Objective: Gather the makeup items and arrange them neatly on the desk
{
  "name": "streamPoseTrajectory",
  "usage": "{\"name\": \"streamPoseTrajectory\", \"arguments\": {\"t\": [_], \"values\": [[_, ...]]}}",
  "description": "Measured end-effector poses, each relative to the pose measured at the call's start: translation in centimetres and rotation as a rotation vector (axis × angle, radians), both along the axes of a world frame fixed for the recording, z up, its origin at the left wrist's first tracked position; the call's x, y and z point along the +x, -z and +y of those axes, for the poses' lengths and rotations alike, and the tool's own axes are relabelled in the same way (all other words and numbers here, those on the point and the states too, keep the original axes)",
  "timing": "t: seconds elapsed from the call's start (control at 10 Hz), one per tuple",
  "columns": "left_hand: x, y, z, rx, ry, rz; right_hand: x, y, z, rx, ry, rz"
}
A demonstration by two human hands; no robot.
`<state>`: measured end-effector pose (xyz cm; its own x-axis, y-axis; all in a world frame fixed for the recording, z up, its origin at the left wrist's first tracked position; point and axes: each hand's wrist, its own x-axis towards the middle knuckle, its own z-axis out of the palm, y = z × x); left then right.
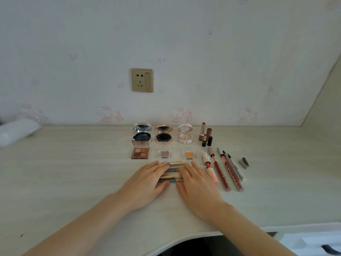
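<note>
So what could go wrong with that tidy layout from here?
1. The brushes under the left hand and right hand look round; they may roll apart when the hands lift.
2. The right hand lies close to the pink tube; it might knock that row askew.

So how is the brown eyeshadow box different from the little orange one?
The brown eyeshadow box holds four shades; the orange one holds one. The brown box is bigger, with a dark case; the orange one's case is pale. Both sit in the same row on the desk.
</note>
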<state>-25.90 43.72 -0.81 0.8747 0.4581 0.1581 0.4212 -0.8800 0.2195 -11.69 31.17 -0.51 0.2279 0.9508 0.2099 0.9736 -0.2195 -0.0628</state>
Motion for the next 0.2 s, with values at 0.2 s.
{"name": "streamPoseTrajectory", "arguments": {"t": [0.2], "values": [[-0.36,-0.49,-0.19,0.064,-0.011,-0.086,0.24,0.65,0.48,0.143,0.023,-0.062]]}}
